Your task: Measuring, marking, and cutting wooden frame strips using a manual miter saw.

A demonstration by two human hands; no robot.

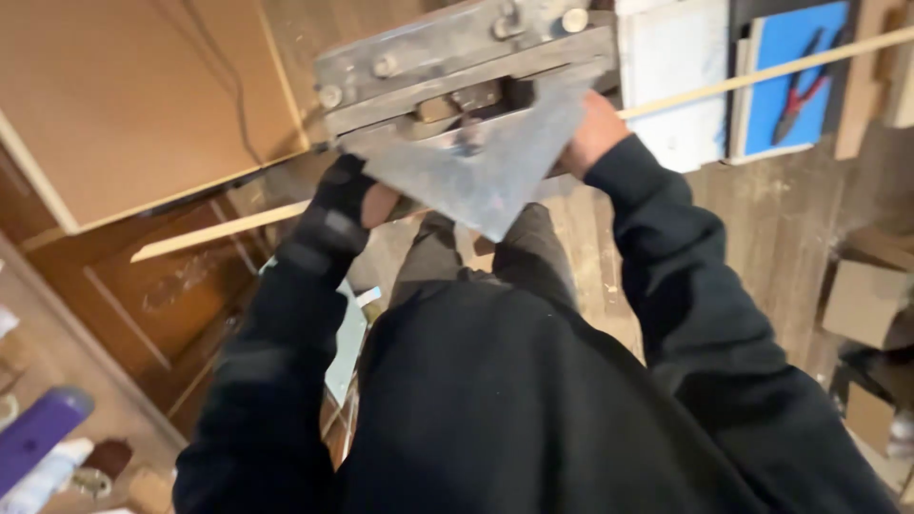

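Observation:
A heavy grey metal tool (476, 124) with a bolted top bar and a triangular plate pointing down at me fills the upper middle. My left hand (357, 205), in a dark fingerless glove, grips its lower left edge. At the plate's right edge sits my right hand (595, 128), mostly hidden behind the metal. A long thin wooden strip (219, 231) runs under the tool from lower left to upper right. My dark sleeves and trousers fill the lower half of the view.
Large brown boards (124, 105) lie on the wooden floor at left. A blue panel (795, 76) with red-handled pliers (798, 95) leans at upper right beside a white panel (671, 76). Cardboard boxes (866, 295) sit at right; a purple object (38, 433) at lower left.

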